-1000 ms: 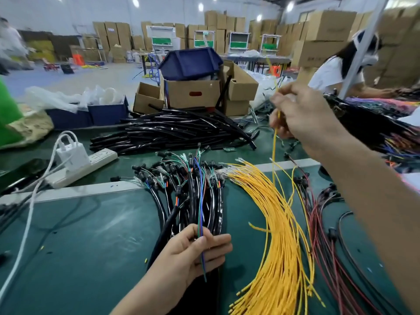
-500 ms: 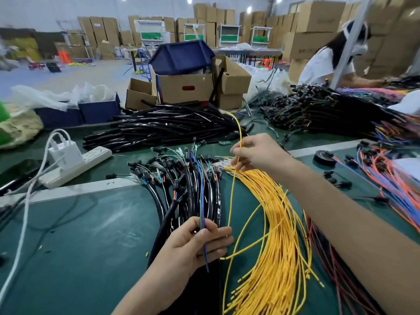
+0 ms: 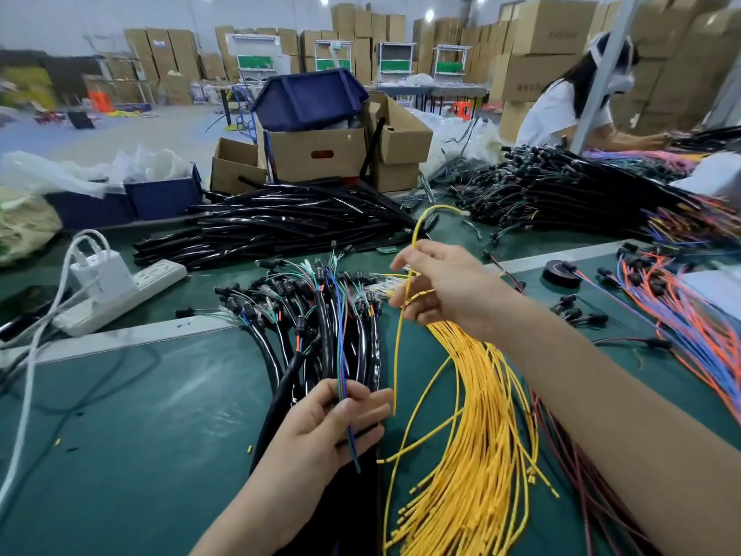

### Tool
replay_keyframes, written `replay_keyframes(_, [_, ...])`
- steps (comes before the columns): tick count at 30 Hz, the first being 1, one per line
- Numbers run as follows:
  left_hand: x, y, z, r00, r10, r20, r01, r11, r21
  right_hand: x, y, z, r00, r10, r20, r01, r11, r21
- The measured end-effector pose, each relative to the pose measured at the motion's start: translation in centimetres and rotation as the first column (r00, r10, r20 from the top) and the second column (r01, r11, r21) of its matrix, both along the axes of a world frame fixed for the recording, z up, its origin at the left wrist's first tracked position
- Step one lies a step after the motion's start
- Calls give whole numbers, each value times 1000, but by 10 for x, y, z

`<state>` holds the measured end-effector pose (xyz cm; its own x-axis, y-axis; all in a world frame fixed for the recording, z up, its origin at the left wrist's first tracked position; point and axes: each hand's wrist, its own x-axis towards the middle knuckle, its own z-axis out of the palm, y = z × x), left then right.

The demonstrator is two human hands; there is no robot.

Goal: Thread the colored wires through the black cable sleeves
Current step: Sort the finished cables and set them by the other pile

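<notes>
My left hand (image 3: 324, 431) pinches a thin bunch of blue and green wires (image 3: 341, 355) over a heap of black sleeved cables (image 3: 320, 327) on the green table (image 3: 140, 435). My right hand (image 3: 445, 290) hovers above the far end of a fan of yellow wires (image 3: 481, 455) and pinches a single yellow wire (image 3: 397, 355). That wire arcs up past the fingers and its lower end hangs close to my left fingertips. A pile of loose black cable sleeves (image 3: 280, 226) lies further back.
A white power strip with a charger (image 3: 120, 290) sits at the left. Cardboard boxes and a blue bin (image 3: 312, 102) stand behind the sleeves. Red, orange and blue wire bundles (image 3: 681, 323) and a roll of black tape (image 3: 561, 272) lie at the right. Another person (image 3: 569, 106) works at the far right.
My right hand came down from high at the right to the top of the yellow fan, carrying one yellow wire. The wire's lower end now hangs near my left hand, which stayed put.
</notes>
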<state>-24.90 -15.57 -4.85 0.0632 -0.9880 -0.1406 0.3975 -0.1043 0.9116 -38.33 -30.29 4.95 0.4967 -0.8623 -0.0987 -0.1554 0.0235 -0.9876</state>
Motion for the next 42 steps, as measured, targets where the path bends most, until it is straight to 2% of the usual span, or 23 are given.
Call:
replay_keyframes(4, [-1, 3, 3, 997, 5, -75, -5, 1000, -1, 12, 10, -2, 994, 103, -26, -103, 995, 15])
replay_keyframes(9, [-1, 3, 9, 996, -17, -83, 15, 999, -32, 27, 9, -12, 991, 132, -28, -132, 991, -4])
replay_keyframes(13, [-3, 2, 9, 996, 52, -78, -55, 997, -45, 23, 0, -25, 977, 209, -31, -206, 976, 69])
replay_keyframes(15, [-2, 1, 10, 989, 54, -136, -61, 997, -49, 4, -27, -29, 993, 69, -96, -70, 998, -8])
replay_keyframes(16, [-1, 1, 10, 984, 42, -173, -51, 997, -49, -11, -45, -30, 982, -88, -165, 71, 992, -107])
replay_keyframes(17, [0, 0, 10, 979, 22, -205, -33, 998, -51, -31, -66, -33, 928, -285, -239, 235, 948, -216])
replay_keyframes(19, [1, 0, 10, 976, -10, -219, -2, 998, -56, -77, -100, -39, 692, -632, -350, 520, 772, -366])
replay_keyframes(20, [2, 1, 8, 978, -13, -207, 2, 999, -53, -98, -110, -45, 586, -694, -418, 578, 720, -385])
replay_keyframes(21, [1, 1, 6, 981, -10, -192, 1, 999, -48, -113, -114, -52, 529, -694, -489, 597, 713, -367])
replay_keyframes(22, [1, 1, 4, 983, -3, -184, -5, 999, -44, -123, -115, -59, 511, -666, -544, 597, 730, -333])
replay_keyframes(25, [0, -1, 3, 982, 1, -189, -9, 999, -40, -130, -112, -75, 562, -597, -573, 531, 791, -304])
replay_keyframes(28, [0, -3, 4, 983, -9, -184, -1, 998, -57, -122, -109, -72, 573, -597, -562, 484, 799, -356])
replay_keyframes(33, [2, -1, 0, 987, -17, -161, 10, 999, -44, -105, -101, -66, 390, -503, -771, 315, 860, -402])
replay_keyframes(34, [2, -1, -1, 986, -14, -164, 8, 999, -38, -103, -100, -66, 377, -491, -785, 314, 865, -390])
replay_keyframes(40, [-1, -1, 4, 986, -10, -169, 5, 999, -34, -109, -101, -45, 332, -451, -828, 305, 882, -359])
replay_keyframes(41, [-2, 0, 4, 986, -12, -168, 6, 999, -36, -111, -103, -39, 341, -462, -819, 320, 876, -361])
replay_keyframes(42, [-2, 0, 5, 985, -13, -170, 6, 999, -38, -114, -106, -32, 389, -477, -788, 354, 867, -351])
